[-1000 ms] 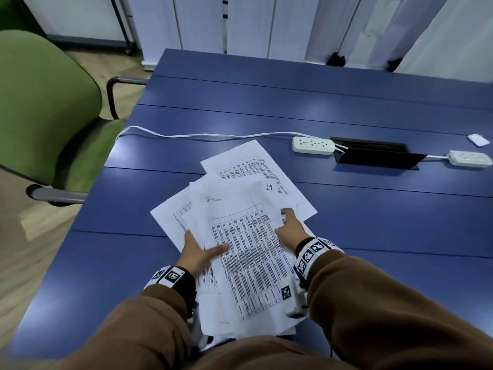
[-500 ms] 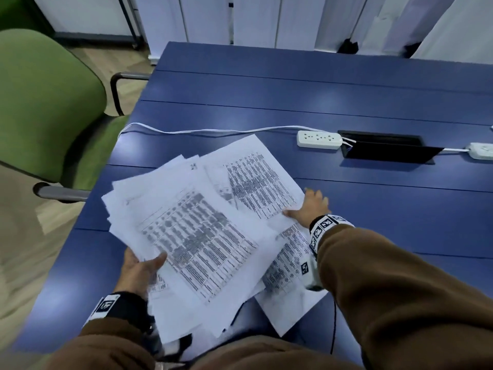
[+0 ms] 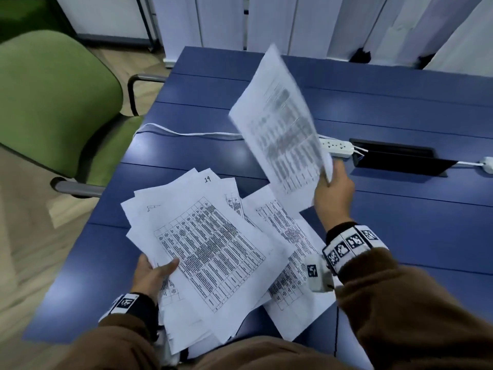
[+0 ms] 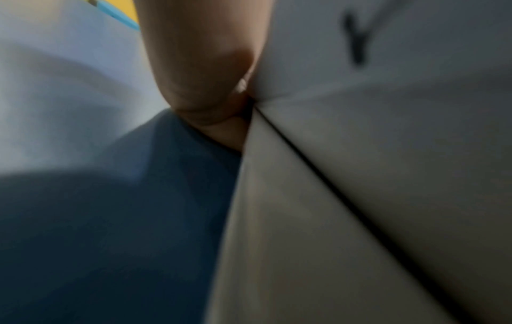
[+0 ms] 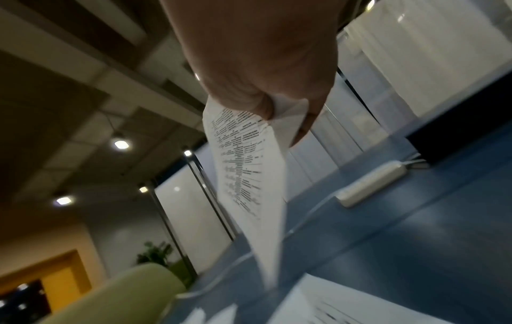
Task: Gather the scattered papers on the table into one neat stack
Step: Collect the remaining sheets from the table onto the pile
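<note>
My left hand (image 3: 154, 273) grips a fanned bundle of printed papers (image 3: 208, 247) by its near left edge, thumb on top, over the blue table (image 3: 400, 236). In the left wrist view the thumb (image 4: 205, 72) presses against the sheets (image 4: 374, 175). My right hand (image 3: 333, 193) pinches one printed sheet (image 3: 282, 121) by its lower corner and holds it up in the air, blurred; in the right wrist view that sheet (image 5: 249, 182) hangs from the pinch. One more printed sheet (image 3: 293, 263) lies flat on the table under my right forearm.
A white power strip (image 3: 338, 148) with its cable (image 3: 186, 133) lies behind the papers, beside a black cable hatch (image 3: 400, 161). A second white strip (image 3: 488, 164) is at the right edge. A green chair (image 3: 53, 102) stands left of the table.
My right hand has picked one sheet off the table and lifted it up and back. My left hand still holds the bundle, which has shifted slightly right.
</note>
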The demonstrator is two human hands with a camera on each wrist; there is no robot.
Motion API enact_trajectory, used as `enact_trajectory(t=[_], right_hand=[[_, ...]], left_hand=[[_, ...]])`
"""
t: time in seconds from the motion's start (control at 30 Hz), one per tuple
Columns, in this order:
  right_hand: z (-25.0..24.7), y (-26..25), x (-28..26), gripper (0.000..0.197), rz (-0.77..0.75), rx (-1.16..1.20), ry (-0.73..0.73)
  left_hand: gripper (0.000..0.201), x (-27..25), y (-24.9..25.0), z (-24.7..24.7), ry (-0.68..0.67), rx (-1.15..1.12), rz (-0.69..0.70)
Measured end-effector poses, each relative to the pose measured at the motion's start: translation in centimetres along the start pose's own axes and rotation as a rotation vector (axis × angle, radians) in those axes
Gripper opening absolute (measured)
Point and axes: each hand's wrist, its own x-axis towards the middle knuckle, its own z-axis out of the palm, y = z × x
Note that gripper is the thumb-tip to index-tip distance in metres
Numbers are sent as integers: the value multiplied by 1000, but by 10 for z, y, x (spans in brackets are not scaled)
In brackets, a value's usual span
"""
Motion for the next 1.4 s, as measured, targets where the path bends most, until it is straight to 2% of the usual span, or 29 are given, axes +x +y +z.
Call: enact_trajectory(t=[0.07, 0.1, 0.13, 0.2, 0.27, 0.4, 0.47, 0.57, 0.67, 0.7, 0.73, 0.77, 0.8, 0.83, 0.87, 0.93, 1.03, 1.13, 1.2, 1.23, 1.33, 1.4], right_hand=[[-9, -13, -4, 9, -15, 187, -6], [-10, -16, -11, 5, 22, 230, -57], [-7, -13, -19, 5, 77, 226, -128], [3, 0, -42, 7, 166, 65, -334], [13, 15, -68, 25, 226, -105, -517], [25, 31, -107, 41, 335, -241, -800], [26, 36, -114, 45, 325, -299, -876], [19, 34, -114, 30, 261, -311, -947], [13, 36, -110, 54, 291, -217, -1104], [10, 35, -108, 56, 309, -158, -1088], [9, 36, -103, 55, 327, -97, -990], [7, 41, -96, 56, 326, -124, -814], [4, 48, -87, 63, 309, -223, -617], [-2, 52, -79, 73, 317, -387, -481], [-6, 62, -73, 83, 357, -505, -408], [-11, 74, -67, 99, 442, -627, -442], [-4, 84, -68, 99, 479, -586, -566], [9, 86, -72, 81, 572, -296, -621], [13, 81, -75, 53, 559, -213, -627], [14, 77, -77, 43, 558, -206, -638], [9, 65, -79, 31, 550, -267, -689], [-3, 55, -74, 19, 483, -361, -632]], left_hand=[[80, 7, -4, -1, -14, -14, -26], [92, 10, -8, 0, -22, -28, -44], [102, 6, -5, 3, -36, -35, -52], [117, 5, -4, 8, -72, -53, -57], [110, 5, -2, 16, -65, -32, -55], [105, 11, 4, 21, -25, -12, -63], [111, 22, -5, 18, -47, -79, -130], [110, 30, -11, 16, -114, -128, -169], [105, 13, 6, 24, -129, 13, -99], [108, 14, 3, 25, -99, 106, -70], [109, 14, 1, 26, -70, 190, -58], [106, 13, 1, 27, -53, 246, -56], [102, 14, 0, 28, -45, 278, -53], [98, 14, 0, 29, -43, 285, -43], [95, 12, 2, 29, -46, 280, -26], [92, 1, 12, 30, -66, 268, -25], [96, 18, 0, 26, -62, 259, -42], [107, 36, -14, 18, -151, 269, 9], [98, 66, -40, 12, -200, 272, 30], [89, 61, -33, 14, -219, 277, 33], [72, 42, -13, 18, -263, 277, 75], [63, 41, -12, 19, -263, 235, 66]])
